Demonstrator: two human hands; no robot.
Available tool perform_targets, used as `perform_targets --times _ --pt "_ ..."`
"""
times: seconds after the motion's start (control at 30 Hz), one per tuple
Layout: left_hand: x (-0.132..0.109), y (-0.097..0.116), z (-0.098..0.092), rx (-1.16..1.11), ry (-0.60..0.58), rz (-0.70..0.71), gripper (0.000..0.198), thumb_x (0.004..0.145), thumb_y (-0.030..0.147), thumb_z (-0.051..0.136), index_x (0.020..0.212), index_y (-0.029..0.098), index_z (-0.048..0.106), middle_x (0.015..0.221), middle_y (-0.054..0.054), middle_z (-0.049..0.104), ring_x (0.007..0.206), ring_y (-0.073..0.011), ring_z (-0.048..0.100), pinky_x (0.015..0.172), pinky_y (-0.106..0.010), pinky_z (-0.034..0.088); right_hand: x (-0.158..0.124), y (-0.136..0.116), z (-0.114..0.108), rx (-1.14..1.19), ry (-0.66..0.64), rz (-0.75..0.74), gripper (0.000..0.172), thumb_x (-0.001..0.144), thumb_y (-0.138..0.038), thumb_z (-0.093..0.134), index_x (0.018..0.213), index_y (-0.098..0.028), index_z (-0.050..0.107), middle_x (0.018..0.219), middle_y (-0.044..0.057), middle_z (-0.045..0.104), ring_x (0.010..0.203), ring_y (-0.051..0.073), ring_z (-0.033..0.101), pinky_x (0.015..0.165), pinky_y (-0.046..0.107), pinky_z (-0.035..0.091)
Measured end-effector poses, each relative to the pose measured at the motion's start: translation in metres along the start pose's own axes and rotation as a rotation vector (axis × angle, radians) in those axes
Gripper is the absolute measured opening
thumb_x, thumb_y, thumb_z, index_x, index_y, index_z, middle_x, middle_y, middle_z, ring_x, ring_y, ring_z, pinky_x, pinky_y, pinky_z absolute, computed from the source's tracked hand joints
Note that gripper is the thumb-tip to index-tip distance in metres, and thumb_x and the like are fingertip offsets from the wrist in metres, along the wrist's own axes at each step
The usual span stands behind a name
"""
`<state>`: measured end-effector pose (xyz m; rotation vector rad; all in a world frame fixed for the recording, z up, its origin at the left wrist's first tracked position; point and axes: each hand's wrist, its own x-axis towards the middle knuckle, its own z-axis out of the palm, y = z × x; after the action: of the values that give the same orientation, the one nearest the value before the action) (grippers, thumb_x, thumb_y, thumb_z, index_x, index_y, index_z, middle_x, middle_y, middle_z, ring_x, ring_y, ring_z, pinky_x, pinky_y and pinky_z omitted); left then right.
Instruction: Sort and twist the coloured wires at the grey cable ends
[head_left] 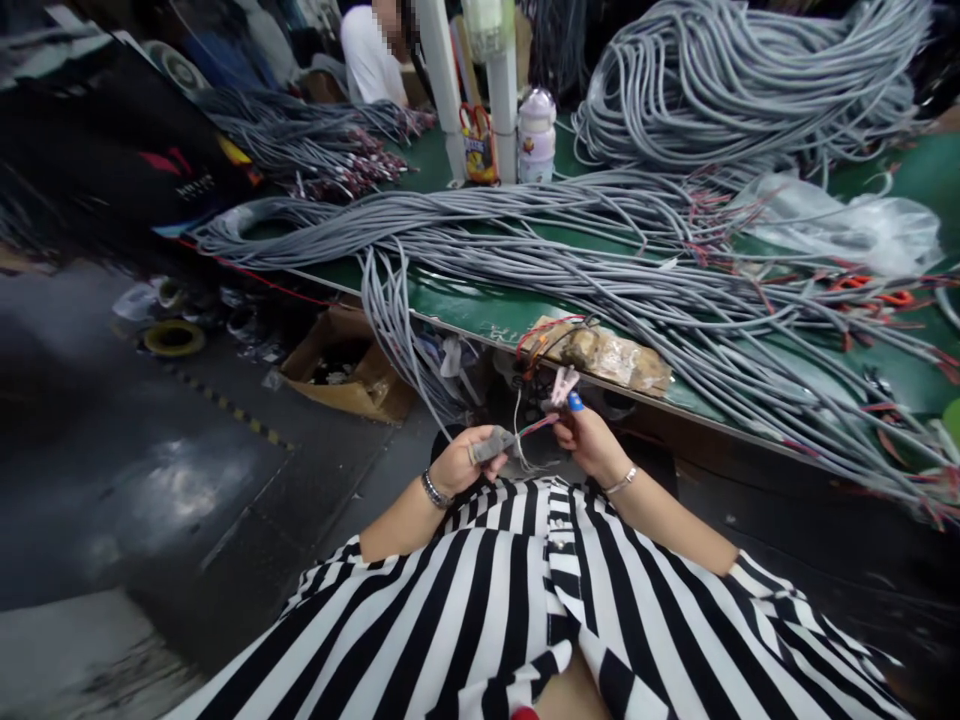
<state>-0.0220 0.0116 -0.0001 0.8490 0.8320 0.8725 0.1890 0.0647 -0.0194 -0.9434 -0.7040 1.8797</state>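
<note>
My left hand (463,462) is closed around the end of a grey cable (442,425), with a grey covering (491,446) on its thumb. Thin coloured wires (536,428) come out of that end and run across to my right hand (592,440). Its fingers pinch the wires' far ends, and blue wrapping covers the thumb tip. Pale loose strands (529,462) hang between the two hands. A pink clip (564,384) sits just above my right thumb; whether they touch I cannot tell. Both hands are in front of the table edge, above my lap.
Long grey cable bundles (480,215) lie across the green table (465,305), some drooping over its edge. A taped cardboard block (615,360) sits at the edge. Behind are a bottle (536,140), a big cable coil (742,90) and a person (371,55). A cardboard box (352,375) stands below.
</note>
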Motion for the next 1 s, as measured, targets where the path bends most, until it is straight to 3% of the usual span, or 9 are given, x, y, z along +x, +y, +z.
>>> perform_targets --times 0.17,0.3,0.37,0.47,0.6,0.77,1.0 --pt "-0.001 0.013 -0.008 -0.067 -0.058 0.029 0.046 0.067 0.053 0.078 0.078 0.011 0.063 0.054 -0.001 0.059 0.043 -0.0116 0.056 0.044 -0.022 0.047 -0.001 0.001 -0.003 -0.081 0.021 0.001 0.047 0.067 -0.06 0.073 0.077 -0.015 0.061 0.071 0.0 0.06 0.042 0.002 0.026 0.037 0.019 0.01" --pt "0.003 0.024 -0.011 0.0 -0.043 0.188 0.044 0.064 0.049 0.082 0.076 0.011 0.065 0.053 -0.002 0.062 0.045 -0.0126 0.058 0.046 -0.024 0.048 -0.001 -0.003 -0.007 -0.096 0.074 0.008 0.044 0.064 -0.053 0.077 0.075 -0.016 0.058 0.068 -0.001 0.06 0.043 0.002 0.028 0.037 0.018 0.012" --pt "0.007 0.032 -0.01 0.115 0.005 0.292 0.041 0.063 0.046 0.083 0.077 0.011 0.067 0.058 -0.003 0.065 0.049 -0.0127 0.06 0.051 -0.024 0.049 -0.001 -0.004 -0.009 -0.091 0.095 0.003 0.043 0.063 -0.052 0.079 0.075 -0.016 0.058 0.067 -0.001 0.059 0.042 0.002 0.028 0.037 0.017 0.012" --pt "0.016 0.045 -0.006 0.464 0.081 0.482 0.028 0.068 0.037 0.081 0.082 0.014 0.072 0.071 -0.006 0.07 0.062 -0.0142 0.063 0.062 -0.027 0.051 -0.001 -0.008 -0.01 -0.083 0.105 -0.014 0.043 0.063 -0.051 0.079 0.075 -0.016 0.058 0.068 -0.002 0.059 0.042 0.001 0.027 0.037 0.016 0.011" --pt "0.034 0.053 -0.003 0.916 0.131 0.751 0.017 0.07 0.026 0.08 0.086 0.02 0.076 0.078 -0.007 0.071 0.074 -0.017 0.065 0.073 -0.03 0.05 0.002 -0.018 -0.007 -0.061 0.07 -0.017 0.05 0.066 -0.063 0.073 0.074 -0.015 0.061 0.069 -0.001 0.059 0.041 0.001 0.024 0.036 0.016 0.011" --pt "0.055 0.048 -0.003 1.059 0.125 0.896 0.013 0.076 0.025 0.074 0.088 0.02 0.074 0.082 -0.008 0.072 0.076 -0.0173 0.066 0.075 -0.031 0.05 0.008 -0.035 0.005 -0.05 0.017 0.034 0.057 0.068 -0.071 0.066 0.075 -0.015 0.06 0.061 -0.002 0.054 0.041 0.002 0.024 0.036 0.017 0.008" --pt "0.071 0.04 -0.005 1.207 0.078 1.092 0.012 0.083 0.022 0.064 0.094 0.019 0.069 0.082 -0.006 0.071 0.075 -0.0154 0.065 0.071 -0.029 0.051 0.012 -0.041 0.016 -0.075 -0.01 -0.019 0.054 0.067 -0.069 0.069 0.068 -0.016 0.055 0.053 -0.004 0.046 0.042 0.003 0.024 0.037 0.017 0.011"
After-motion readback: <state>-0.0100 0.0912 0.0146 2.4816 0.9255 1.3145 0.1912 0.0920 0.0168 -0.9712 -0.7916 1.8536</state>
